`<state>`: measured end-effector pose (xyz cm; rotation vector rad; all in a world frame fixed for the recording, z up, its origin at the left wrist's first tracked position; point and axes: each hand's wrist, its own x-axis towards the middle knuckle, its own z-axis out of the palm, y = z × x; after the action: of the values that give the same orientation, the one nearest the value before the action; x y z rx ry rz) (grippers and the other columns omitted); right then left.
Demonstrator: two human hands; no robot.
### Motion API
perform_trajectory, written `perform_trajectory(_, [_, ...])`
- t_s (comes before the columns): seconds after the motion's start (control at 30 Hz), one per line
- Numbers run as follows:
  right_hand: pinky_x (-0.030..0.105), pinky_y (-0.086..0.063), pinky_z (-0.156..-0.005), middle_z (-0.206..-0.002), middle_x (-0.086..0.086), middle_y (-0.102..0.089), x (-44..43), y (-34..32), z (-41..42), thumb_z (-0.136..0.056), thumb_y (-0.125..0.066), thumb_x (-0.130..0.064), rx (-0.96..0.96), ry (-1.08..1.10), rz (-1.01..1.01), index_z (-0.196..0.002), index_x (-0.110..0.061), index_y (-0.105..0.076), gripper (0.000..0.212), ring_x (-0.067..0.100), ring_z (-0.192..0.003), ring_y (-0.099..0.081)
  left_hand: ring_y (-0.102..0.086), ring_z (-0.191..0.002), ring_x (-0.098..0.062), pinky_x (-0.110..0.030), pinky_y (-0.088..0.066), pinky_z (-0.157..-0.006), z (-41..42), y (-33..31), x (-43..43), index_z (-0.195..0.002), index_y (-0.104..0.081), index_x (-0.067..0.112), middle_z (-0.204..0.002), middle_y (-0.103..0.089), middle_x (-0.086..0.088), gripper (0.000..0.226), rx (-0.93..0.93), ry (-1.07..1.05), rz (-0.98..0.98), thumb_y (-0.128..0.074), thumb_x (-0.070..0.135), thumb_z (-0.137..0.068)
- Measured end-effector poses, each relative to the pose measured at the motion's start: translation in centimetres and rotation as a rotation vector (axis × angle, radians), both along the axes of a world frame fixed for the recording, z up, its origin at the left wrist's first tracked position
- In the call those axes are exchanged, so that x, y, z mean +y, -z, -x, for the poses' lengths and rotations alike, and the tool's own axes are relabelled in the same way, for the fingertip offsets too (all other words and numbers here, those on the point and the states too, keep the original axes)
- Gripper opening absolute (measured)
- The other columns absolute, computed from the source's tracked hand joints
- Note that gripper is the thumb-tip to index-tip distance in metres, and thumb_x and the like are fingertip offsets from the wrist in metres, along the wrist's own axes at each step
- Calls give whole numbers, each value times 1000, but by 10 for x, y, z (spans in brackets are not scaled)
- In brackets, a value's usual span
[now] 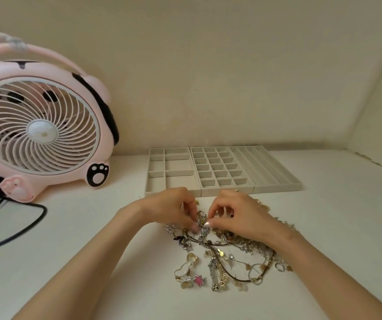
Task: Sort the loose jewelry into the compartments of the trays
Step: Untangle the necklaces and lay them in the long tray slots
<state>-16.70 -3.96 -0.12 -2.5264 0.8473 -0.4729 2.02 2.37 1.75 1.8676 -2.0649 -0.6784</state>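
A tangled pile of loose jewelry (pixel 226 257) lies on the white table: chains, rings, charms, a pink star ring (pixel 198 280) and a white heart ring (pixel 182 267). My left hand (pixel 173 207) and my right hand (pixel 236 213) meet over the pile's far edge. Both pinch a small silver piece (pixel 201 221) between fingertips. Behind the hands stand three pale trays side by side: a left tray (pixel 156 174) with large compartments, a middle tray (pixel 198 167) with many small square cells, and a right tray (pixel 277 172) with long slots. No jewelry shows in any compartment.
A pink cat-themed desk fan (pixel 40 130) stands at the left, with a black cable (pixel 24 234) looping across the table in front of it. Cream walls close the back and right side. The tabletop (pixel 346 215) extends to the right of the pile.
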Motion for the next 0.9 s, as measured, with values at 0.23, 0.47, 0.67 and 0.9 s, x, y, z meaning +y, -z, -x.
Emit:
perform_trajectory(0.23, [16, -32, -65, -88, -12, -51, 3, 1, -4, -77, -72, -41, 119, -18, 32, -81, -30, -64, 14, -1, -80, -45, -44, -77, -3, -19, -40, -71, 1, 6, -3, -88, -65, 21, -91, -45, 11, 13, -116, 52, 60, -70, 30, -80])
perform_trajectory(0.47, [20, -50, -64, -86, -7, -65, -2, -2, 2, -80, -73, -24, -63, 19, -221, -75, -19, -65, 10, -2, -61, -53, -56, -79, -3, -12, -42, -69, -12, -8, 1, -84, -62, 13, -92, -66, -2, 7, 264, 21, 115, -68, 17, -83])
perform_trajectory(0.67, [34, -55, -85, -89, 6, -73, -7, -5, 6, -86, -64, -10, -273, -16, -489, -84, -10, -60, 4, 18, -87, -69, -66, -83, -22, -30, -53, -80, -4, -15, 4, -87, -52, 6, -88, -71, -15, 6, 722, -5, 103, -57, 5, -90])
perform_trajectory(0.9, [26, -52, -83, -100, -2, -69, 0, -7, 0, -84, -69, -26, -278, -141, -537, -106, -22, -67, 23, 11, -89, -64, -68, -72, -21, -29, -56, -71, 4, -15, 2, -88, -50, 9, -85, -70, -13, 6, 1024, -70, 143, -56, 12, -89])
